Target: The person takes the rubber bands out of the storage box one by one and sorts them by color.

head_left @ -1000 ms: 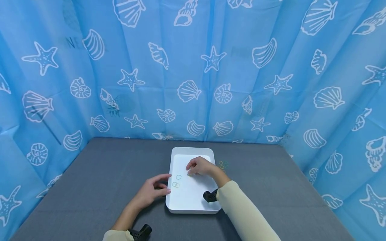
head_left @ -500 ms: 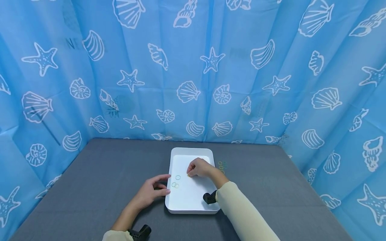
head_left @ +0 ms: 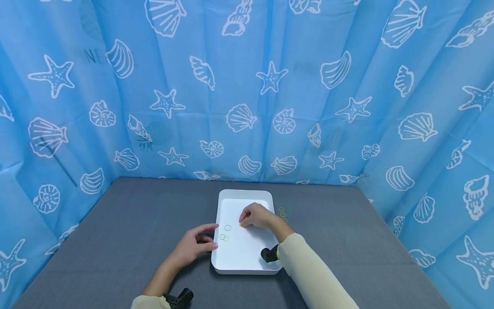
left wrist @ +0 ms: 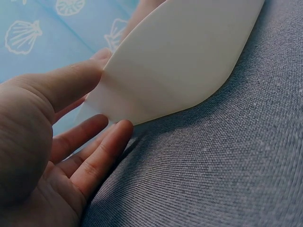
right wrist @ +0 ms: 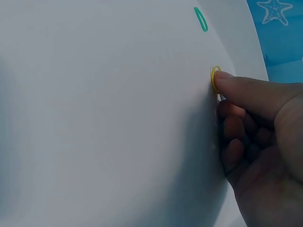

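A white shallow tray (head_left: pixel 247 259) lies on the grey cloth. Over its inside, my right hand (head_left: pixel 255 214) pinches a yellow rubber band (right wrist: pixel 213 84) between thumb and forefinger, low against the tray floor. At the tray's left side, my left hand (head_left: pixel 187 249) touches the rim and outer wall with thumb and fingertips spread apart. Left of the right hand, a green rubber band (head_left: pixel 225 228) lies alone in the tray. Nearer the front, a green band (head_left: pixel 220 237) and a yellow band (head_left: pixel 228 238) lie together, seemingly overlapping.
Several yellow and green rubber bands (head_left: pixel 282 209) lie on the table just beyond the tray's right side, partly behind the right wrist. Grey cloth (head_left: pixel 154 210) covers the table. A blue curtain (head_left: pixel 247 107) with white shells and starfish hangs behind and at the sides.
The right hand has lowered slightly toward the tray floor and its fingertips have come closer together on the yellow rubber band. The left hand stays at the tray's left side.
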{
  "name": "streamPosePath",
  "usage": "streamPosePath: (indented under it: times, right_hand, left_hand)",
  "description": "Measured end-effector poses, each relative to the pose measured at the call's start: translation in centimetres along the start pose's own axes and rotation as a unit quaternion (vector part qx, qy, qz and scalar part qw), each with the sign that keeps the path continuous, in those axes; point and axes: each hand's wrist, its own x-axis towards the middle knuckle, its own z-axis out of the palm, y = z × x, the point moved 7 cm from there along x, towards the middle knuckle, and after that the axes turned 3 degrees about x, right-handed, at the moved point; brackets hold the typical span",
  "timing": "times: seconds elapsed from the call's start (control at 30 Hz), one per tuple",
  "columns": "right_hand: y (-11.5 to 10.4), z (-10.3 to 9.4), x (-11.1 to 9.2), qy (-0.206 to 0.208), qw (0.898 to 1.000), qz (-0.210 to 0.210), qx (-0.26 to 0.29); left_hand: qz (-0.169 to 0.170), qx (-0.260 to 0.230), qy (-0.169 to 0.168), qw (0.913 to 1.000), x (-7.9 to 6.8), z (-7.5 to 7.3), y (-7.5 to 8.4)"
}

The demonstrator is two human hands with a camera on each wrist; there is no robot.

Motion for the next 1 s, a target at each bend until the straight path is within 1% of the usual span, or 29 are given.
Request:
streamPosePath:
  times: [0.13, 0.5, 0.57, 0.73, 0.8, 0.87, 1.0]
  right_hand:
    - [0.2, 0.0, 0.0, 0.002, 1.0, 0.006, 0.008]
    - [0.3, 0.1, 0.2, 0.005, 1.0, 0.008, -0.001]
    - [0.3, 0.1, 0.2, 0.006, 1.0, 0.005, -0.003]
    - [0.1, 0.0, 0.1, 0.005, 1.0, 0.004, -0.005]
    - [0.1, 0.0, 0.1, 0.003, 1.0, 0.003, -0.004]
    - [0.1, 0.0, 0.0, 0.001, 1.0, -0.001, -0.002]
    - [0.1, -0.1, -0.1, 0.0, 1.0, -0.006, 0.005]
  left_hand:
    - [-0.001, -0.002, 0.0, 1.0, 0.2, 0.0, -0.2]
    - [-0.005, 0.006, 0.009, 0.9999, 0.0, 0.0, -0.1]
    - [-0.005, 0.005, 0.01, 0.9999, -0.2, 0.0, 0.3]
    - [-0.006, 0.004, 0.0, 1.0, -0.9, -0.2, 2.2]
    - [-0.006, 0.002, -0.002, 1.0, -1.0, -0.2, 2.4]
    - [-0.006, 0.002, 0.001, 1.0, -0.9, -0.2, 2.0]
    - [-0.004, 0.003, 0.007, 1.0, -0.2, 0.0, 0.6]
